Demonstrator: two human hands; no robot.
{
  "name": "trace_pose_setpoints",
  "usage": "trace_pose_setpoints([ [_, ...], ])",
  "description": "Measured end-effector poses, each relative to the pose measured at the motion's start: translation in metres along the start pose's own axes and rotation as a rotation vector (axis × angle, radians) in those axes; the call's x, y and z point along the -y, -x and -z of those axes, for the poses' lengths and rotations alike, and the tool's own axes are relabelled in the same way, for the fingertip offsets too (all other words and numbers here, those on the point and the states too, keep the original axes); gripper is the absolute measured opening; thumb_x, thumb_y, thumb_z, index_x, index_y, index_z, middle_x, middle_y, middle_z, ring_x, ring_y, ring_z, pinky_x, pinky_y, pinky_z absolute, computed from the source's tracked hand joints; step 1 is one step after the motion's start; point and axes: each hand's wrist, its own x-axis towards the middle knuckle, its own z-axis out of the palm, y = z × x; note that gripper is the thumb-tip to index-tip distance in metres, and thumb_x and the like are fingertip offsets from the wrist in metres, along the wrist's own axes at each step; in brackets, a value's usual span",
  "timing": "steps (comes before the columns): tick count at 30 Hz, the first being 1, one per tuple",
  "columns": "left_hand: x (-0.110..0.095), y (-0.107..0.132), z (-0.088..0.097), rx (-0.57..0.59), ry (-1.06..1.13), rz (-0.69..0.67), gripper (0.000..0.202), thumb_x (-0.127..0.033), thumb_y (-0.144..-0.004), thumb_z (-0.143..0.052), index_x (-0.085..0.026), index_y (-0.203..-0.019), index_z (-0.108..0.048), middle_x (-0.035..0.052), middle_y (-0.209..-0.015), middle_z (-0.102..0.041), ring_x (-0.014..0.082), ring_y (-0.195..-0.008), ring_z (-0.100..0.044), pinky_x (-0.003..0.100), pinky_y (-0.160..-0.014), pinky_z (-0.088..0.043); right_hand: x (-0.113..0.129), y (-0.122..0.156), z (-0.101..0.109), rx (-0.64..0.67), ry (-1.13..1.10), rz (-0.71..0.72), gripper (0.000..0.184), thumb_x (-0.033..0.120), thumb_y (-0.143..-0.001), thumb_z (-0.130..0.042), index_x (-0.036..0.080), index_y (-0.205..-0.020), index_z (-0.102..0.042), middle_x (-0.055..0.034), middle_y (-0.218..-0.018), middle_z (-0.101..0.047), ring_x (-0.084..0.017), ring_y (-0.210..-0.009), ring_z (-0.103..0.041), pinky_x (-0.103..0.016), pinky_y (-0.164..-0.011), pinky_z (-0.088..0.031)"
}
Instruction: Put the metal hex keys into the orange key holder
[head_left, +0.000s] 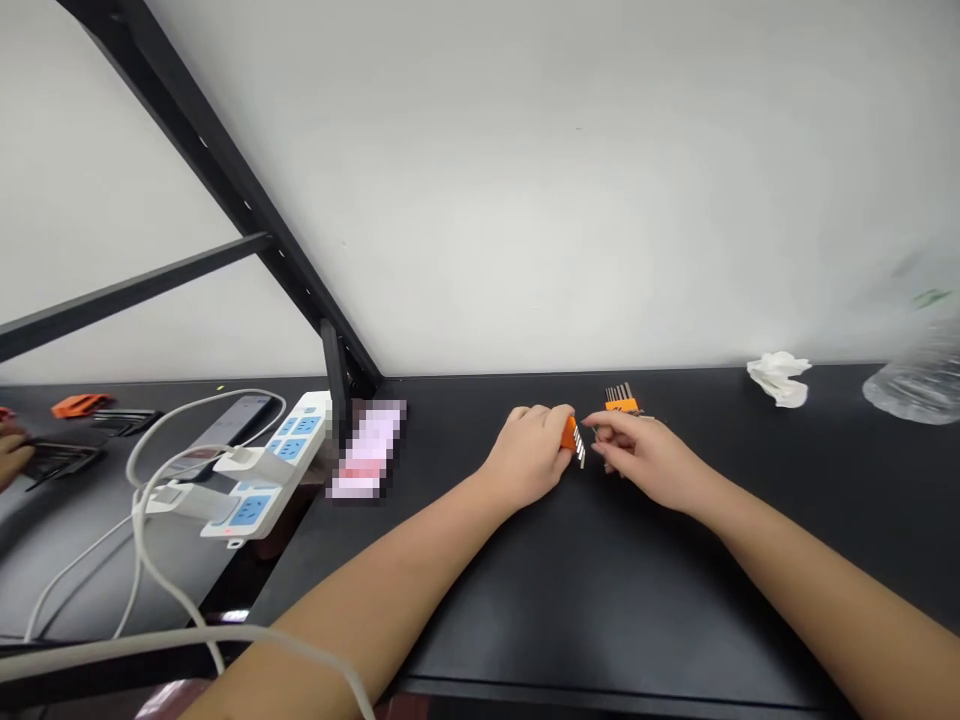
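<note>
My left hand (531, 453) rests on the black table (600, 600), fingers curled round a small orange hex-key holder (571, 436) with white markings. My right hand (646, 457) sits just to its right, fingertips pinched at the holder's end on a thin dark hex key that I can barely make out. A second orange holder (622, 400) with several keys standing up lies just behind my right hand.
A crumpled white tissue (780, 378) and a clear plastic bottle (916, 380) lie at the far right. A white power strip (274, 470) with cables, a black frame post (335, 375), and a pink blurred item (369, 450) stand left. Another person's hand (11, 455) works by orange-and-black tools (82, 405).
</note>
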Motion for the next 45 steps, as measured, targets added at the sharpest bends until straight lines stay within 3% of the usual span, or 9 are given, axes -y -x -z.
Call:
trace_pose_setpoints([
  [6,0.000,0.002,0.002,-0.018,0.015,-0.051,0.042,-0.018,-0.091,-0.062,-0.020,-0.131,-0.053,0.0074,-0.124,-0.070,0.0249,-0.111,-0.064,0.043,-0.098,-0.047,0.001,-0.002,-0.002,-0.050,-0.168,-0.012,0.038,0.035,-0.089,-0.064,0.022,-0.125,-0.067,-0.0023,-0.095,-0.072,-0.015,-0.078,-0.067,-0.031,-0.080,-0.055],
  [12,-0.002,0.003,0.002,-0.087,0.039,-0.075,0.044,-0.018,-0.090,-0.063,-0.021,-0.133,-0.055,0.0072,-0.122,-0.071,0.0229,-0.110,-0.065,0.041,-0.098,-0.046,0.005,-0.004,0.000,-0.105,-0.073,-0.033,0.023,0.035,-0.090,-0.060,0.022,-0.099,-0.077,-0.0016,-0.084,-0.072,-0.014,-0.068,-0.064,-0.027,-0.069,-0.052],
  [17,-0.005,0.004,0.001,-0.123,0.036,-0.119,0.043,-0.020,-0.090,-0.062,-0.020,-0.133,-0.056,0.0077,-0.117,-0.073,0.0230,-0.107,-0.065,0.041,-0.098,-0.046,0.014,-0.001,0.001,-0.121,-0.197,-0.099,0.026,0.037,-0.088,-0.062,0.018,-0.097,-0.077,-0.0026,-0.076,-0.069,-0.010,-0.055,-0.058,-0.022,-0.052,-0.047],
  [22,-0.002,0.005,-0.001,-0.152,0.059,-0.128,0.045,-0.021,-0.090,-0.062,-0.020,-0.135,-0.055,0.0072,-0.117,-0.073,0.0224,-0.106,-0.065,0.040,-0.096,-0.046,0.017,0.002,0.002,-0.156,-0.214,-0.086,0.030,0.039,-0.088,-0.066,0.017,-0.103,-0.078,-0.0020,-0.072,-0.067,-0.009,-0.052,-0.054,-0.021,-0.050,-0.044],
  [32,-0.003,0.001,-0.002,-0.177,0.127,-0.111,0.044,-0.021,-0.090,-0.062,-0.020,-0.134,-0.055,0.0066,-0.113,-0.072,0.0229,-0.113,-0.063,0.043,-0.107,-0.041,0.019,0.004,0.004,-0.216,-0.081,0.024,0.021,0.033,-0.090,-0.063,0.021,-0.098,-0.079,-0.0017,-0.082,-0.071,-0.012,-0.066,-0.058,-0.024,-0.064,-0.046],
  [37,-0.004,0.002,-0.002,-0.189,0.141,-0.114,0.044,-0.021,-0.089,-0.064,-0.019,-0.133,-0.056,0.0064,-0.109,-0.072,0.0232,-0.110,-0.063,0.043,-0.105,-0.042,0.018,0.006,0.004,-0.284,0.134,0.217,0.021,0.028,-0.095,-0.060,0.022,-0.097,-0.080,-0.0035,-0.092,-0.073,-0.015,-0.081,-0.064,-0.027,-0.076,-0.048],
  [45,-0.003,0.002,-0.003,-0.220,0.095,-0.161,0.042,-0.019,-0.090,-0.063,-0.018,-0.132,-0.057,0.0067,-0.107,-0.074,0.0234,-0.108,-0.064,0.043,-0.101,-0.042,0.017,0.007,0.005,-0.304,0.264,0.315,0.019,0.022,-0.096,-0.060,0.020,-0.095,-0.078,-0.0018,-0.083,-0.071,-0.013,-0.072,-0.062,-0.025,-0.068,-0.047],
])
